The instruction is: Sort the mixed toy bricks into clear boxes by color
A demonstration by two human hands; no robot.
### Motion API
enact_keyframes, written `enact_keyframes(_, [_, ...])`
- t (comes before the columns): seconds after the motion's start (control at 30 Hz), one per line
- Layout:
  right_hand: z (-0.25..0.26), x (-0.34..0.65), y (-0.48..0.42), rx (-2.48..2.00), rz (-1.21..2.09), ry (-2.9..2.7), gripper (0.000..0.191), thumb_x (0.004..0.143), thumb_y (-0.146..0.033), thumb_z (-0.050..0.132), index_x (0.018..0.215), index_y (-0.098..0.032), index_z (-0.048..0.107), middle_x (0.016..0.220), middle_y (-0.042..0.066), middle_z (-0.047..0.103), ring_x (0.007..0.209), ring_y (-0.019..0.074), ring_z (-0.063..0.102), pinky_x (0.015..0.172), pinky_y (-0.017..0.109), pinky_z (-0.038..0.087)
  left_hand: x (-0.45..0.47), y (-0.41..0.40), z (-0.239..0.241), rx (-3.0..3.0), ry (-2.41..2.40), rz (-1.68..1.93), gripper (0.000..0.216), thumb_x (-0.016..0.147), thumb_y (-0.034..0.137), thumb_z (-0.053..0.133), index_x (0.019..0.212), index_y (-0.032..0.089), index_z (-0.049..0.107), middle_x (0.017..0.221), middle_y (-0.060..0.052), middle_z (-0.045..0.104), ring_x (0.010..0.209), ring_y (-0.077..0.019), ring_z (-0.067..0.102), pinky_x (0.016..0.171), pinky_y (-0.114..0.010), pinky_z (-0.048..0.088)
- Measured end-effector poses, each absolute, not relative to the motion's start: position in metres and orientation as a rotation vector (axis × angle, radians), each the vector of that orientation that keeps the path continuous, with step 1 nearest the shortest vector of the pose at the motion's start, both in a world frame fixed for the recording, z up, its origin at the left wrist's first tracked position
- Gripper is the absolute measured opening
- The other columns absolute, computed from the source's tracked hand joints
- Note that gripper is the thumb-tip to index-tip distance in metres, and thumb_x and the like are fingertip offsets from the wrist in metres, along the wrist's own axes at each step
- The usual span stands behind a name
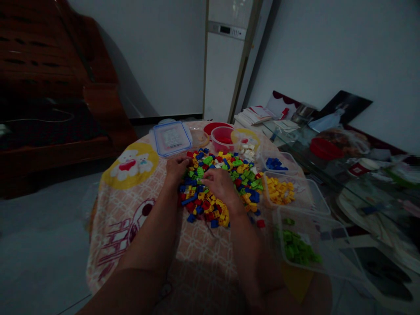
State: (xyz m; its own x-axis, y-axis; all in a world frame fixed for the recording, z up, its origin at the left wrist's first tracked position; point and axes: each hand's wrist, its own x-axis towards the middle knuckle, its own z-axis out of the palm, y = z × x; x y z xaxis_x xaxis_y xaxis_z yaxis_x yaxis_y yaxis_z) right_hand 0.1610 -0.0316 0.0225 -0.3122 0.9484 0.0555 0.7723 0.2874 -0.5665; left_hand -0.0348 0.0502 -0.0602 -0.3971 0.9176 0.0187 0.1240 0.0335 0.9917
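A heap of mixed toy bricks [238, 175] in red, yellow, blue, green and white covers the middle of a cloth-covered round table. At the heap's left edge, my left hand [176, 169] rests with its fingers curled; what lies under the fingertips is hidden. My right hand [219, 186] reaches over the centre of the heap, thumb and forefinger pinched on a small, pale-looking brick, partly hidden and dim. Green bricks [200, 173] lie just beyond those fingertips.
Along the right stand clear boxes of blue bricks [276, 164], yellow bricks [279, 190] and green bricks [298, 248]. White bricks [248, 152] lie behind the heap. A blue-rimmed lid [173, 138] and a pinkish round tub [223, 139] sit at the back. A cluttered glass table [295, 151] adjoins on the right.
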Motion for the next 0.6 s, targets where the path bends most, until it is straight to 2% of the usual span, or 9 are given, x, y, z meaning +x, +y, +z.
enact_keyframes(0.13, [0.018,0.144,-0.04,-1.632,0.433,-2.419,0.026,0.099,-0.041,0.064,0.106,-0.021,0.079,0.107,0.009,0.081,0.108,0.0231,0.072,0.088,0.029,0.05,-0.035,0.051,-0.062,1.059,1.592,1.452,0.019,0.065,0.022,0.064,0.076,0.018,0.079,0.072,-0.002,0.075,0.072,-0.0181,0.069,0.074,-0.028,0.055])
enact_keyframes(0.27, [0.01,0.139,-0.041,-1.663,0.337,-2.553,0.035,0.1,-0.05,0.061,0.108,-0.02,0.078,0.111,0.013,0.08,0.113,0.0263,0.071,0.088,0.032,0.05,-0.035,0.052,-0.063,1.053,1.601,1.454,0.02,0.066,0.023,0.065,0.078,0.018,0.079,0.072,-0.002,0.075,0.073,-0.0181,0.069,0.075,-0.027,0.055])
enact_keyframes(0.43, [0.013,0.138,-0.043,-1.663,0.35,-2.603,0.03,0.099,-0.042,0.061,0.106,-0.018,0.079,0.109,0.014,0.08,0.111,0.0272,0.072,0.085,0.032,0.051,-0.034,0.05,-0.059,1.061,1.627,1.44,0.019,0.065,0.024,0.065,0.077,0.017,0.079,0.073,-0.002,0.075,0.074,-0.0189,0.069,0.074,-0.028,0.056])
enact_keyframes(0.6, [0.022,0.144,-0.044,-1.646,0.408,-2.578,0.025,0.097,-0.034,0.06,0.101,-0.019,0.08,0.107,0.011,0.081,0.107,0.0242,0.073,0.082,0.029,0.049,-0.033,0.047,-0.056,1.077,1.602,1.46,0.017,0.064,0.023,0.064,0.073,0.018,0.078,0.074,-0.003,0.076,0.077,-0.0205,0.071,0.074,-0.029,0.057])
